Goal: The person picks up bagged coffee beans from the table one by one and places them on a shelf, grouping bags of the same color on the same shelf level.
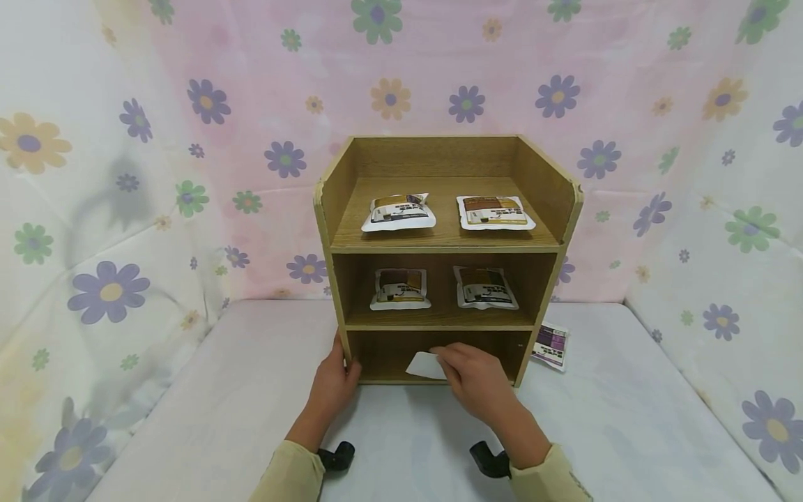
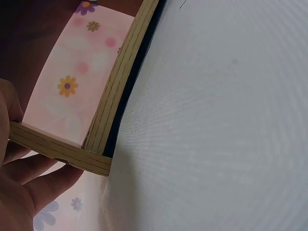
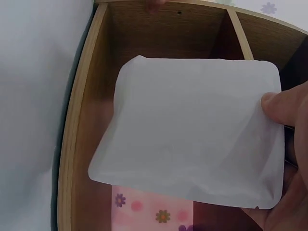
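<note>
On the white bench [image 1: 219, 418], my left hand [image 1: 335, 383] steadies the shelf [image 1: 339, 293]; my right hand [image 1: 473, 376] pinches a light, floppy pouch [image 3: 192, 144] by its edge.

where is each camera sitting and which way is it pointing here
Head: on the person's head, facing forward and down at the wooden shelf; both hands and sleeves show.
Left wrist: beside the left hand, facing the shelf's corner.
Right wrist: by the right hand, facing the white packet.
Head and right wrist share the packet.

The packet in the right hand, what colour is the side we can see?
Plain white, no print showing on the packet; clearest in the right wrist view, pinched by the right hand.
</note>
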Demonstrator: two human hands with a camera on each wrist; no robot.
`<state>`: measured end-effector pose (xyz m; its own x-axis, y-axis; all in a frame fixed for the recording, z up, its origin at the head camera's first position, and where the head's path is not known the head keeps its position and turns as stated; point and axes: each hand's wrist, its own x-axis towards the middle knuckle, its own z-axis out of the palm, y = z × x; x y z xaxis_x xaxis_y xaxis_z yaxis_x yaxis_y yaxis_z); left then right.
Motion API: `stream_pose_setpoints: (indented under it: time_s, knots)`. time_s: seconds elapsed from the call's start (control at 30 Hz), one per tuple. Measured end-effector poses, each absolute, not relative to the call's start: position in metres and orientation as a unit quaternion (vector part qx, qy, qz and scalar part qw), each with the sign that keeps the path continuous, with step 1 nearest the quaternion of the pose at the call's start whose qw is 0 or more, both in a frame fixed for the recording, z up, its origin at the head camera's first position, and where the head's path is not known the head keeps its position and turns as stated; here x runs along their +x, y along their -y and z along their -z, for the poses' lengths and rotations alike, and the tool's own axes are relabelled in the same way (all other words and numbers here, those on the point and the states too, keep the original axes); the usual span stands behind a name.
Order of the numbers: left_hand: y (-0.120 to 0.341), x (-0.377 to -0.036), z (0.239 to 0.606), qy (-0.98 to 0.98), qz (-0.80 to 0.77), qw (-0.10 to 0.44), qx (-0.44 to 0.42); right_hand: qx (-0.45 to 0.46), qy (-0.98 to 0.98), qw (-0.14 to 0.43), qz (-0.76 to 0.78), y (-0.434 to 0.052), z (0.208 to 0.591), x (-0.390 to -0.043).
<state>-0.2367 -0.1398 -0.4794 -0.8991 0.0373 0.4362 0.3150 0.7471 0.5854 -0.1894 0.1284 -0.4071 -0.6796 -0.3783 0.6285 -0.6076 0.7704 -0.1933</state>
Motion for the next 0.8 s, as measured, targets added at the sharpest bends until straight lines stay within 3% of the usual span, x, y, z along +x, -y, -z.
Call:
stream_pose_setpoints:
  time_s: [0.3,0.8]
  knots:
    - [0.139,-0.234,0.478,0.913,0.336,0.209,-0.101,0.264,0.899,0.287,-0.199,-0.116,0.412,-0.197]
    - [0.139,-0.236,0.480,0.908,0.342,0.215,-0.107,0.284,0.874,0.348,-0.188,-0.094,0.428,-0.212]
